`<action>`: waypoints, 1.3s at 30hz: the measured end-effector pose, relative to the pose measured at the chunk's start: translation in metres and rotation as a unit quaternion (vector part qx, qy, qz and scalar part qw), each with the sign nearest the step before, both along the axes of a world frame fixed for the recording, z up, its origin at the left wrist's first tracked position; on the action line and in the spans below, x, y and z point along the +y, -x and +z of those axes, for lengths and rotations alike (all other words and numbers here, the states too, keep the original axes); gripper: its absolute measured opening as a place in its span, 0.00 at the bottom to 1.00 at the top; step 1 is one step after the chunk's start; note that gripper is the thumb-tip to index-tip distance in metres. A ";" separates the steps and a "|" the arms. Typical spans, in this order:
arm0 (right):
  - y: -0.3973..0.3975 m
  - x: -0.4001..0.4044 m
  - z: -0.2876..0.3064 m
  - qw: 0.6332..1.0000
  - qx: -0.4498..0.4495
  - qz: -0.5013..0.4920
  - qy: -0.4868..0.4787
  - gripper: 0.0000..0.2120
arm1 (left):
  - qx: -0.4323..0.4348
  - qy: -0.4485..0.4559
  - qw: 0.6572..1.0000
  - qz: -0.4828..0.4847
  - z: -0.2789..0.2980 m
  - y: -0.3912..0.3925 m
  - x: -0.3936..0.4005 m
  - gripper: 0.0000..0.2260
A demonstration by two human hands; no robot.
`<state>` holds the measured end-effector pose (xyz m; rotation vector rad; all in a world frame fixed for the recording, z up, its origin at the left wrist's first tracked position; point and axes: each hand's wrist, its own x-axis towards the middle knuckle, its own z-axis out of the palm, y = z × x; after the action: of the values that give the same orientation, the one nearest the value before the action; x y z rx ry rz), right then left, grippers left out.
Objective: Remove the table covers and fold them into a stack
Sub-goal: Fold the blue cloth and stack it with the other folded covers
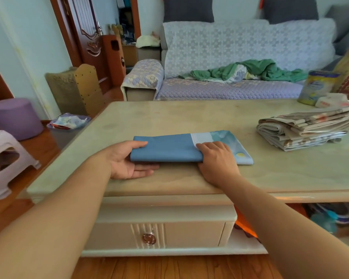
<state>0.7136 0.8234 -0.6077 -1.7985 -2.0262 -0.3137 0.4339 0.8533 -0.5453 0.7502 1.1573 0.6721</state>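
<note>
On the near edge of the table (189, 115) sits a folded blue cover (169, 148), a long flat bundle lying left to right, with a white band and a pale patterned bit showing at its right end. Left hand (127, 162) has the left end of it: thumb lying on top of the cloth, fingers stretched out flat along the tabletop at the near edge, seemingly slipped just under it, so it's kinda sandwiching that end. Right hand (216, 160) is clamped over the near edge further right, fingers curled on top about where the blue meets the white band.

Over on the right side of the table, well apart from the blue one, there's a second folded cover (302, 130), a thick stack in a beige print. Behind that, near the far right corner, a tin can (316, 87) with a small white packet (330, 99) just beside it.

Past the table is a sofa (230, 57) with a green blanket (250, 72) crumpled on the seat. Trash bin (69, 125) on the floor off the table's left end.
</note>
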 end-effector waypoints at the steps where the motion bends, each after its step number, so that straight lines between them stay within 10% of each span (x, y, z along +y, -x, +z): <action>1: 0.001 -0.001 0.000 1.000 -0.003 -0.013 0.006 0.21 | -0.025 -0.006 1.000 0.012 -0.001 0.000 0.000 0.16; 12: 0.008 -0.005 0.003 0.998 -0.012 -0.045 0.050 0.07 | 0.195 -0.027 0.976 0.091 -0.010 -0.021 -0.012 0.11; 16: -0.001 -0.017 0.006 0.995 0.006 0.000 0.097 0.29 | 0.240 -0.079 0.957 0.145 -0.013 -0.032 -0.010 0.10; 18: -0.004 -0.026 0.003 0.995 -0.024 0.076 0.064 0.33 | 0.354 -0.128 0.911 0.171 -0.016 -0.035 -0.014 0.13; 21: -0.006 -0.029 0.001 0.991 -0.025 0.108 0.080 0.26 | 0.644 -0.260 0.712 0.100 -0.021 -0.033 -0.031 0.19; 25: -0.003 -0.019 -0.002 0.993 0.012 0.076 0.086 0.22 | 0.529 -0.505 0.633 0.253 -0.062 -0.005 -0.103 0.12; 27: -0.002 -0.022 -0.007 0.996 0.019 0.075 -0.038 0.14 | 0.475 -0.527 0.658 0.251 -0.117 -0.004 -0.149 0.04; 30: -0.001 -0.039 -0.014 0.965 -0.012 0.049 -0.256 0.11 | 0.478 -0.324 0.813 0.077 -0.207 -0.016 -0.173 0.09; 33: -0.002 -0.041 -0.016 0.960 -0.020 0.051 -0.275 0.12 | 0.537 -0.291 0.786 -0.093 -0.262 -0.016 -0.158 0.25; 39: -0.003 -0.037 -0.017 0.966 -0.005 0.039 -0.256 0.12 | 0.521 -0.321 0.790 -0.041 -0.271 -0.011 -0.149 0.28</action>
<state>0.7166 0.7866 -0.6247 -1.3922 -1.8000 -0.7465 0.4447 0.7046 -0.8161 1.8987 1.8940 0.5641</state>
